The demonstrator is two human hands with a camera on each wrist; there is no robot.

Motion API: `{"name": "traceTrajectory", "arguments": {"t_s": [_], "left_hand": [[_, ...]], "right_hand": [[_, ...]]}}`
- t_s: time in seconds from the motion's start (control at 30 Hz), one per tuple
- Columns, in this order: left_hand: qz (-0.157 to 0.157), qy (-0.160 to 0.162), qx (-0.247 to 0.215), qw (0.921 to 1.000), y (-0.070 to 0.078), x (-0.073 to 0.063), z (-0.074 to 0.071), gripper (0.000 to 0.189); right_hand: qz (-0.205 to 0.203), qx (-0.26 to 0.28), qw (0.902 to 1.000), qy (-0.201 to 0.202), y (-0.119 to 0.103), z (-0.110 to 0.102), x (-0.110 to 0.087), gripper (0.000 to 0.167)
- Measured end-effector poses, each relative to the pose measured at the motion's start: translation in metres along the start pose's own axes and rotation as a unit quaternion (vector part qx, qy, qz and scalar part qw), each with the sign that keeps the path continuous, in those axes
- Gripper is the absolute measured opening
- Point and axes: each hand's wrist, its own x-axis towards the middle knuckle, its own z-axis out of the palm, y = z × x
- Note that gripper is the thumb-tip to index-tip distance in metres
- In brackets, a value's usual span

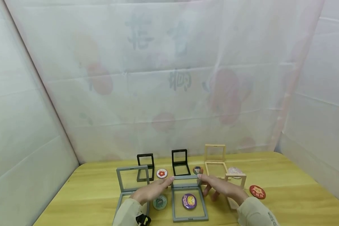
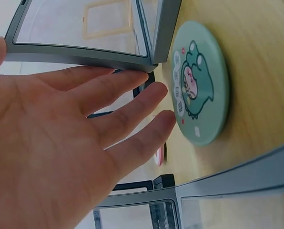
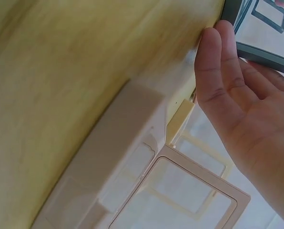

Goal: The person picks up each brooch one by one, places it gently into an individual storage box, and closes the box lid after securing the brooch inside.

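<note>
A grey hinged display frame (image 1: 190, 219) with clear film stands unfolded at front centre, its lid raised. On the film of its lower half lies a round purple badge (image 1: 189, 201) with a yellow cartoon animal. My left hand (image 1: 151, 191) holds the lid's left side, thumb at the upper edge and fingers behind. My right hand (image 1: 224, 187) holds the right side in the same way. Close to the left fingertips is a green dinosaur badge (image 2: 201, 83) on the table. Beside my right hand stands a pinkish-beige frame (image 3: 206, 173), partly hidden by that hand in the head view.
Another grey frame (image 1: 132, 168) stands unfolded at left. Behind are two black frames (image 1: 145, 155) and a light wooden-coloured frame (image 1: 215, 145). A red-flower badge (image 1: 162, 173), a dark multicoloured badge (image 1: 198, 170), a pale badge (image 1: 235, 171) and a red badge (image 1: 257, 192) lie among them.
</note>
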Motion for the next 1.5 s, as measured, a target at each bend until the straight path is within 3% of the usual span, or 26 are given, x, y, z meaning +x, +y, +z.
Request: {"name": "traceTrajectory", "arguments": {"t_s": [0.53,0.73,1.03,1.27,1.5], "left_hand": [[0.007,-0.016,0.007,0.9998,-0.001,-0.002,-0.001,0.079],[0.018,-0.022,0.021,0.9994,0.001,-0.001,-0.003,0.072],[0.003,-0.011,0.032,0.9994,0.001,0.0,-0.004,0.078],[0.037,-0.004,0.056,0.9977,-0.001,0.0,-0.006,0.068],[0.059,-0.019,0.039,0.9973,-0.003,0.003,-0.009,0.059]], "right_hand": [[-0.01,-0.02,0.9997,0.003,0.003,0.0,-0.003,0.068],[-0.023,-0.028,0.9992,-0.015,0.004,-0.003,-0.004,0.067],[-0.025,-0.026,0.999,-0.027,0.007,-0.006,-0.006,0.068],[-0.06,-0.025,0.9963,-0.056,0.007,-0.009,-0.003,0.06],[-0.065,-0.033,0.9954,-0.062,0.01,-0.01,0.0,0.06]]}}
